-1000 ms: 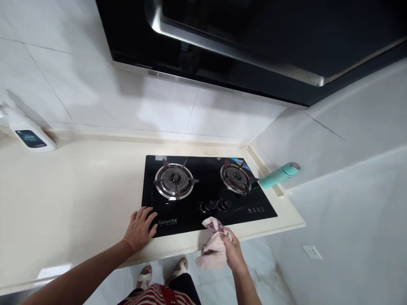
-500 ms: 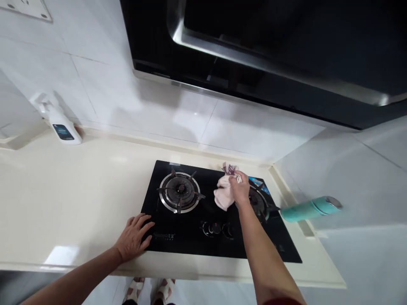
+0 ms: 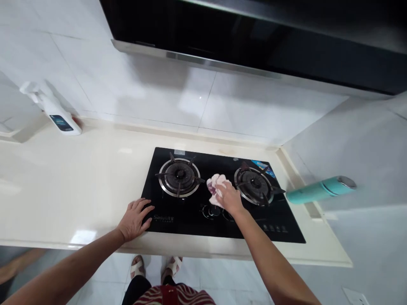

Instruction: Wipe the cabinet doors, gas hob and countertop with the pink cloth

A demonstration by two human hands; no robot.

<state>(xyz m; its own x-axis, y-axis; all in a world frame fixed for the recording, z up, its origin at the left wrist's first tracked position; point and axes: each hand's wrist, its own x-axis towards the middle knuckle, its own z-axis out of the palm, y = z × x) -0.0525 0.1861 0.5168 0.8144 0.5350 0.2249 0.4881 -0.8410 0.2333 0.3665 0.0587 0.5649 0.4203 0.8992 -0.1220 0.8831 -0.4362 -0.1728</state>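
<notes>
A pale pink cloth (image 3: 217,180) with a purplish patch is bunched under my right hand (image 3: 229,198), whose fingers are closed on it. It lies on the black glass gas stove (image 3: 193,222), between the left burner (image 3: 179,177) and the right burner (image 3: 253,185), just behind the control knobs (image 3: 214,210). My left hand (image 3: 135,219) rests with fingers spread across the stove's front left edge and the cream countertop (image 3: 79,182). It holds nothing.
A white spray bottle (image 3: 59,114) stands at the back left by the tiled wall. Right of the stove, a turquoise flask (image 3: 318,190) stands near the side wall. A black range hood (image 3: 254,51) overhangs the back of the stove.
My right hand has brought the cloth from the back of the stove, beside the right burner, forward and left to the middle. My left hand stays in place. The view has tilted down.
</notes>
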